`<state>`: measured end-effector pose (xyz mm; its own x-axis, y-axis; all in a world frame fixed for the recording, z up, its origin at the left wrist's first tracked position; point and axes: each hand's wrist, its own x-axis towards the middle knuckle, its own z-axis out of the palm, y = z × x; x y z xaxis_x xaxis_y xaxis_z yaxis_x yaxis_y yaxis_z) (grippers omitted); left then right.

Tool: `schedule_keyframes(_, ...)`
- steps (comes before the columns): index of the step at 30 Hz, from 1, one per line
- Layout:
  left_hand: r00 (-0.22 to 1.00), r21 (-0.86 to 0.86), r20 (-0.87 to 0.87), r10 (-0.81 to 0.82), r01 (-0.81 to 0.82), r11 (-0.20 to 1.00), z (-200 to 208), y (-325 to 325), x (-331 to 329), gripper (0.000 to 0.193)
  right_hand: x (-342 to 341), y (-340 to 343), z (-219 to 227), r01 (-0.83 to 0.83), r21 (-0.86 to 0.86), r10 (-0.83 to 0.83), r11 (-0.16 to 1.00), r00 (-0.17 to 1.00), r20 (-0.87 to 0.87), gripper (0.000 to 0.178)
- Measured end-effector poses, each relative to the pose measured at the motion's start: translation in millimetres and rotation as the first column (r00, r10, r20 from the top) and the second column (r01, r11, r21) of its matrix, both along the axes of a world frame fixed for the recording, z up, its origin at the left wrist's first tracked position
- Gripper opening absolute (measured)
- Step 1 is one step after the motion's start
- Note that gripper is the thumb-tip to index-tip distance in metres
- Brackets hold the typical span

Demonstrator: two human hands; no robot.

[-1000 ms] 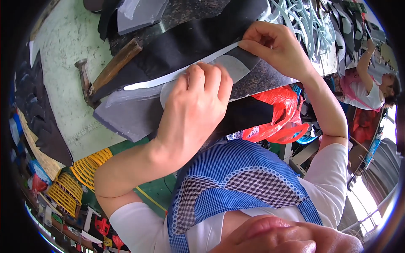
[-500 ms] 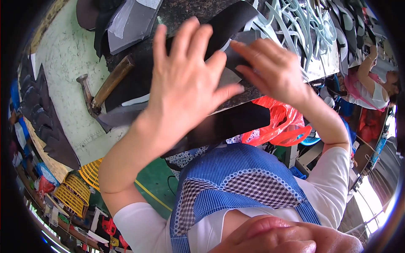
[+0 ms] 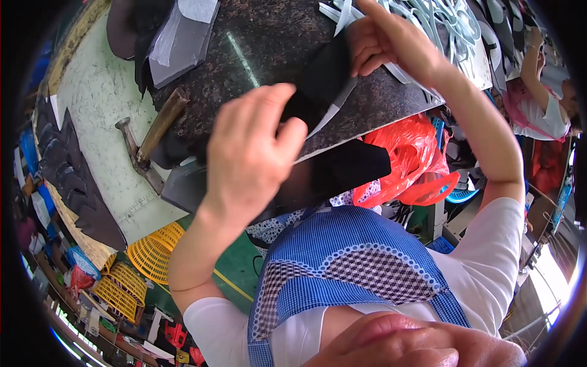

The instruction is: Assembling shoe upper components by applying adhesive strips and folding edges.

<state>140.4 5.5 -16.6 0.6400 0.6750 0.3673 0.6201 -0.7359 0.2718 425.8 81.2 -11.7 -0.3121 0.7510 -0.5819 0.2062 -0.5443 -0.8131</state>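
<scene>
A black sheet piece (image 3: 324, 73) with a grey and pale lower edge is stretched between my two hands above the dark speckled tabletop (image 3: 202, 76). My left hand (image 3: 251, 147) is closed on its left end, thumb and fingers curled round it. At its right end, my right hand (image 3: 394, 46) grips it with bent fingers. Another dark flat piece (image 3: 333, 174) hangs over the near table edge, close to my apron. Left of my left hand lies a hammer (image 3: 156, 137) with a worn wooden handle. What sits under my left palm is hidden.
Pale strips (image 3: 443, 24) lie tangled at the back right. Grey and black cut pieces (image 3: 183, 43) rest at the back left. Dark notched pieces (image 3: 73, 177) line the white board (image 3: 92, 79). A red plastic bag (image 3: 409, 159) hangs below the table. Yellow baskets (image 3: 156, 251) stand lower left.
My hands have moved apart: the left is lower, the right farther up and out. Both fold from spread or overlapping fingers into a grip, and the black piece now spans between them.
</scene>
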Motion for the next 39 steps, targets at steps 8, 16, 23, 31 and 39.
schedule_keyframes(8, 0.862, 0.125, -0.497, 0.096, -0.039, 0.991, -6, -33, 46, 0.012, -26, 10, 6, -0.644, 0.317, 0.253, 0.697, 0.633, 0.732, 0.032)
schedule_keyframes(16, 0.758, 0.207, -0.611, 0.23, -0.127, 0.97, -1, -52, 32, 0.008, -18, -47, -13, -0.767, 0.638, -0.024, -0.071, 0.641, 0.767, 0.041)
schedule_keyframes(23, 0.904, -0.149, -0.375, 0.205, -0.277, 0.949, 17, -7, -5, 0.019, -67, -37, -25, -0.504, 0.842, 0.313, 0.19, 0.844, 0.435, 0.02)
schedule_keyframes(31, 0.981, 0.015, -0.171, -0.088, 0.092, 0.996, 5, 1, -66, 0.024, -70, -38, -17, -0.61, 0.755, 0.46, 0.242, 0.757, 0.464, 0.034)
schedule_keyframes(39, 0.991, -0.485, -0.03, 0.127, -0.126, 0.866, 9, -8, -111, 0.036, -98, -46, -4, -0.72, 0.68, 0.318, 0.139, 0.682, 0.658, 0.034)
